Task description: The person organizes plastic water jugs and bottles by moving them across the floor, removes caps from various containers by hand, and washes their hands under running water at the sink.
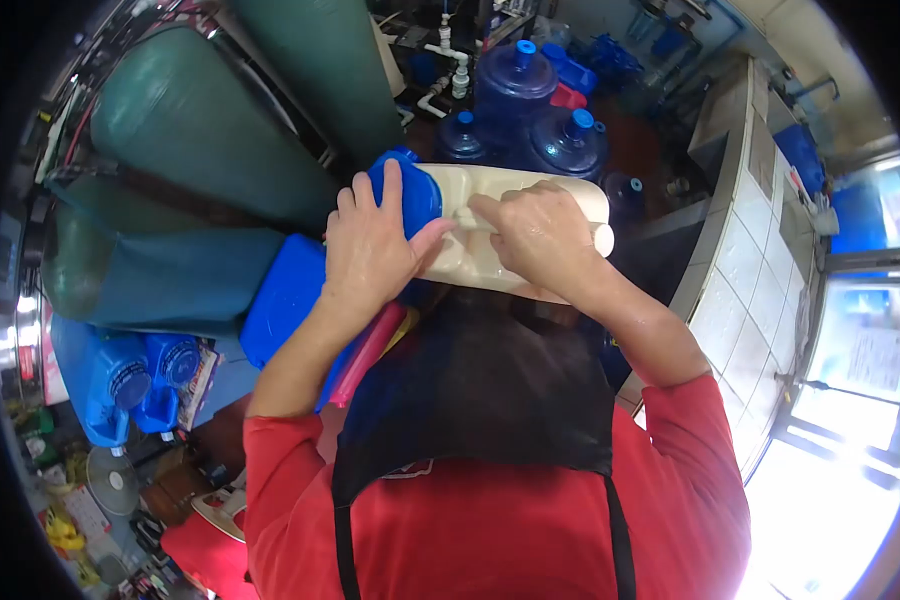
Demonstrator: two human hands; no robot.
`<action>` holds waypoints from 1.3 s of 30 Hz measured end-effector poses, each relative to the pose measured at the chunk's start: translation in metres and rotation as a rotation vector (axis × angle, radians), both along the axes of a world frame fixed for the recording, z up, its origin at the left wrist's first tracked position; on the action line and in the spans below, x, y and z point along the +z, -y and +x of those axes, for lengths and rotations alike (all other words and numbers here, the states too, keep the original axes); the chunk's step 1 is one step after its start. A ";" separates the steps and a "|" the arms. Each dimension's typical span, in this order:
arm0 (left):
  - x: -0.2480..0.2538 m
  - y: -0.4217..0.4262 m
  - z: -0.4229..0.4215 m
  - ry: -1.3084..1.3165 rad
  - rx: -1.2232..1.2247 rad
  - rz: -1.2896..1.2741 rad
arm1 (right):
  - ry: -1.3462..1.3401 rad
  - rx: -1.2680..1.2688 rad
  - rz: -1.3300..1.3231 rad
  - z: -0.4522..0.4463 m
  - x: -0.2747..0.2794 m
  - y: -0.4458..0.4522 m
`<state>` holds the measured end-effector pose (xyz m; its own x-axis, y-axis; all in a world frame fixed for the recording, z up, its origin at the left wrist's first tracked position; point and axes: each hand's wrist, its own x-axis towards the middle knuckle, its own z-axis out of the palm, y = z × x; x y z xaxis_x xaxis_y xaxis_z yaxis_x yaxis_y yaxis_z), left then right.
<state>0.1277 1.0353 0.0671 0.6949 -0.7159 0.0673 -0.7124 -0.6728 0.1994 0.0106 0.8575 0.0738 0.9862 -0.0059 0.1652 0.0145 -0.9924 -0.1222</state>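
A cream plastic jug (pixel 475 262) lies crosswise in front of my body, with a big round blue cap (pixel 425 200) at its left end and a small white cap (pixel 603 240) at its right. My left hand (pixel 367 232) grips the blue cap, thumb along its near edge and fingers over its far side. On the jug's upper face, my right hand (pixel 545 235) is closed round what looks like its handle. The palm sides of both hands are hidden.
Large green tanks (pixel 180 110) rise on the left. Blue water bottles (pixel 515 85) stand beyond the jug. Blue containers (pixel 120 385) sit at lower left, and a blue container (pixel 285 300) with a pink edge is beside my left forearm. A white-tiled counter (pixel 745 260) runs along the right.
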 end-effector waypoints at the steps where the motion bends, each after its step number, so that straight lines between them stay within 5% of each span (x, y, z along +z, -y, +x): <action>1: -0.008 0.000 0.001 0.003 -0.018 0.005 | 0.003 -0.018 0.005 -0.001 -0.001 0.001; 3: -0.024 -0.006 0.007 0.220 -0.208 -0.141 | -0.010 -0.025 -0.022 -0.002 -0.004 0.002; 7: -0.032 -0.028 0.031 0.180 -0.533 -0.187 | -0.052 -0.015 -0.012 -0.007 -0.006 0.009; 9: -0.027 -0.035 0.044 0.229 -0.831 0.115 | -0.061 0.010 -0.024 -0.006 -0.015 0.015; 11: -0.012 -0.038 0.042 0.334 -0.806 0.225 | -0.092 0.002 -0.063 -0.002 -0.022 0.018; 15: -0.017 -0.022 0.018 -0.099 -0.507 -0.152 | -0.059 -0.047 -0.101 0.001 -0.029 0.013; 17: -0.035 -0.007 0.002 0.009 -0.123 -0.173 | -0.040 -0.036 -0.103 0.003 -0.032 0.009; 22: -0.041 -0.003 0.003 0.160 -0.150 -0.149 | -0.062 -0.044 -0.058 0.002 -0.028 0.010; 25: -0.034 -0.025 0.032 0.059 -0.483 -0.163 | -0.082 -0.056 0.018 -0.006 -0.027 0.016; 27: -0.028 -0.036 0.045 0.142 -0.703 0.148 | -0.100 -0.055 0.033 -0.009 -0.028 0.020; 29: -0.018 -0.038 0.040 0.258 -0.682 0.210 | -0.117 -0.038 0.011 -0.009 -0.031 0.017; 32: -0.008 -0.023 0.019 -0.073 -0.671 -0.112 | -0.101 -0.020 -0.026 -0.010 -0.040 0.014; 34: -0.014 -0.007 -0.004 -0.037 -0.120 -0.147 | -0.073 -0.023 -0.044 -0.011 -0.044 0.011; 39: -0.025 -0.004 -0.009 0.022 -0.099 -0.060 | -0.050 -0.018 -0.046 -0.016 -0.045 0.007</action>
